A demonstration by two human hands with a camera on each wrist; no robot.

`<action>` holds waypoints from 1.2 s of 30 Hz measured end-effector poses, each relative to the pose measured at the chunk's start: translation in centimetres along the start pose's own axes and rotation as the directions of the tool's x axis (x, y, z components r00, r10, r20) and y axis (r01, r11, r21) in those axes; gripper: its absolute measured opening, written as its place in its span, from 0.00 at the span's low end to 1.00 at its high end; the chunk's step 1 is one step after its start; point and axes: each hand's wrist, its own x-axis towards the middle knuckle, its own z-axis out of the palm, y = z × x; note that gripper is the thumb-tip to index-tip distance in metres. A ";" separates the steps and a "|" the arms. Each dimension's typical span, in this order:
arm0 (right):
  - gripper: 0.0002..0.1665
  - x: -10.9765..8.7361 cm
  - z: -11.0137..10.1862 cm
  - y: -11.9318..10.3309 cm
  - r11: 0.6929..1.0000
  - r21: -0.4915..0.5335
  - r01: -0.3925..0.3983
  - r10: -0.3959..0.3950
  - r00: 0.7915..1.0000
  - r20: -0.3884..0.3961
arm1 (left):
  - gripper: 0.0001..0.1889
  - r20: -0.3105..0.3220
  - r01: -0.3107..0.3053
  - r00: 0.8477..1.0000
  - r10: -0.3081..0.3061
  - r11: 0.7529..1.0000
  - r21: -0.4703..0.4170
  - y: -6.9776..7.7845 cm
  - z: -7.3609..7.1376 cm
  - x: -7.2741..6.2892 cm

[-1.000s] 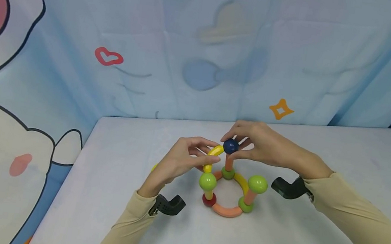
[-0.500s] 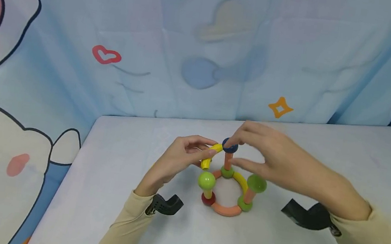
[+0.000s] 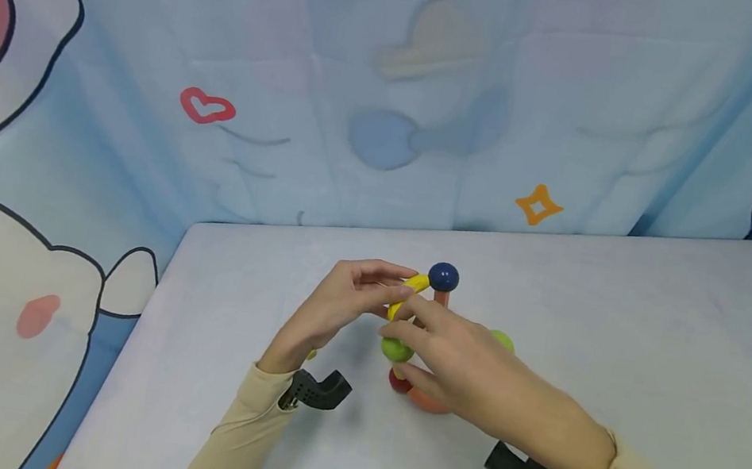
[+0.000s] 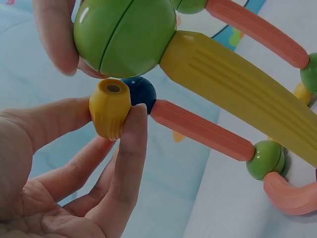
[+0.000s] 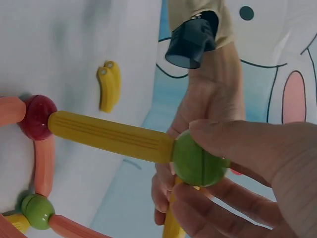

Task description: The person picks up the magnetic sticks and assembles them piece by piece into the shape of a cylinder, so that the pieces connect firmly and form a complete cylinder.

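The left hand (image 3: pixel 337 307) pinches a curved yellow piece (image 4: pixel 108 113), one end at the blue ball (image 3: pixel 444 277), the other just beside the green ball (image 5: pixel 195 161). The right hand (image 3: pixel 463 359) grips that green ball, atop a yellow rod (image 5: pixel 114 136) on a red ball (image 5: pixel 38 117). Two yellow arcs (image 5: pixel 106 89) lie on the table (image 3: pixel 231 286).

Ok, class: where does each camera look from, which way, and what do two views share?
Head: on the person's head, facing forward and down at the table; both sleeves, left grip and right grip show.
Left wrist: worn there, facing the yellow piece the left grip pinches; right grip partly shows.
Right wrist: worn there, facing the green ball the right grip holds; left grip shows beyond.
Both wrist views share the green ball and yellow piece.
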 end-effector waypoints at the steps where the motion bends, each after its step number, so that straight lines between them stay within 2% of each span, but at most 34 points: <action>1: 0.21 0.0 0.2 0.0 1.000 -0.005 0.010 -0.010 1.000 -0.008 | 0.19 0.004 -0.003 1.000 0.003 1.000 -0.003 0.0 0.0 0.0; 9: 0.22 0.1 1.0 0.1 1.000 0.018 0.011 -0.009 0.997 -0.071 | 0.19 0.009 0.003 1.000 -0.003 1.000 -0.012 0.0 -0.2 -0.1; 19: 0.25 -0.5 1.9 -0.2 0.995 0.061 -0.075 0.083 0.985 -0.153 | 0.19 0.017 0.008 1.000 -0.008 1.000 0.003 0.1 -0.3 -0.1; 26: 0.25 -0.4 2.0 -0.1 0.995 0.068 -0.074 0.085 0.982 -0.171 | 0.19 0.012 0.016 1.000 -0.016 1.000 -0.003 0.1 -0.4 -0.1; 31: 0.23 -0.6 0.8 0.0 0.996 0.056 -0.073 0.082 0.977 -0.195 | 0.18 0.015 0.014 1.000 -0.014 1.000 -0.009 0.0 -0.3 0.0; 36: 0.18 -1.1 -2.4 0.7 0.990 0.034 -0.135 0.139 0.951 -0.276 | 0.17 0.009 0.029 1.000 -0.029 1.000 0.002 0.0 -0.2 0.2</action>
